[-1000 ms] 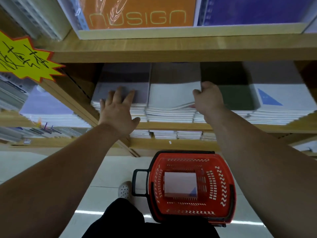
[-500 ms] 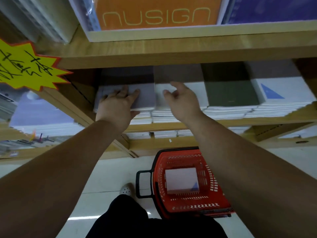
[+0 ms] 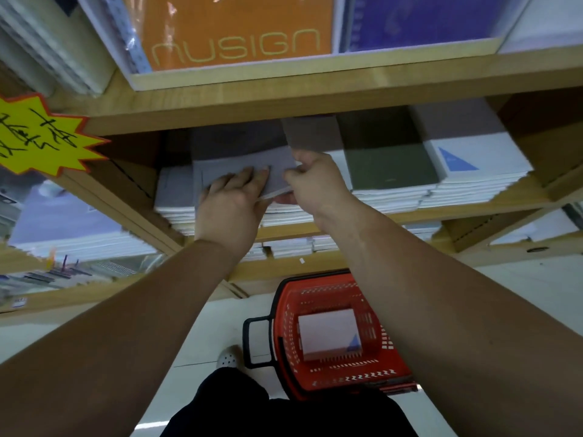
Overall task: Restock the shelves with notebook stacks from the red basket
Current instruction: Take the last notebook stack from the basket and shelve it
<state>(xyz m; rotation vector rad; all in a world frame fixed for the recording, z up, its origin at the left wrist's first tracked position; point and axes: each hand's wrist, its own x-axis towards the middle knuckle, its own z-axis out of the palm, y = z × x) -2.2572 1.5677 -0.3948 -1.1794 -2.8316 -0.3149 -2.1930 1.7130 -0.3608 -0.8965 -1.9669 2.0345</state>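
Now L hand (image 3: 232,203) spread flat on matte grey notebook (image 3: 239,160), R hand (image 3: 315,181) pinches edge.

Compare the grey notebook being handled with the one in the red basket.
The grey notebook has a plain cover; the basket notebook is white with a blue triangle. The grey notebook tops a shelf stack, left hand flat on it, right hand pinching its edge; the basket notebook lies untouched in the red basket. Both face up.
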